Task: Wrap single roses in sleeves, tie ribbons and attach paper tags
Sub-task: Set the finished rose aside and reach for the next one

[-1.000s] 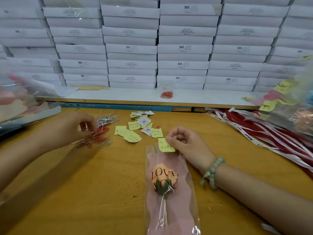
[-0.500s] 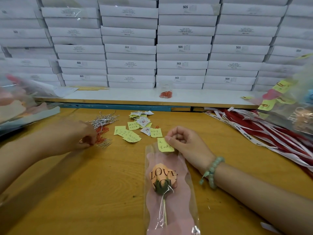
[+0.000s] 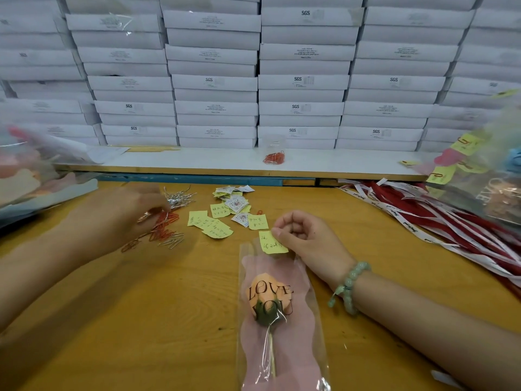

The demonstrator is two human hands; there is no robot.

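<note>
Head view: right hand (image 3: pixel 307 241) pinches the yellow tag (image 3: pixel 272 244) by its corner, the sleeved rose (image 3: pixel 270 300) lying just below the fingertips; a slackened pinch could let the tag slide askew. Left hand (image 3: pixel 121 218) is blurred and its grip cannot be told; among the paper clips (image 3: pixel 163 227) beneath its fingers, tangled ones may lift together.

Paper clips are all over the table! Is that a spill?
It looks like one: the paper clips lie in a loose, scattered heap by the left hand, though a clear cup on the shelf holds more. The yellow notes beside them are strewn about too. The tag pinched by the right hand sits on the rose sleeve.
</note>
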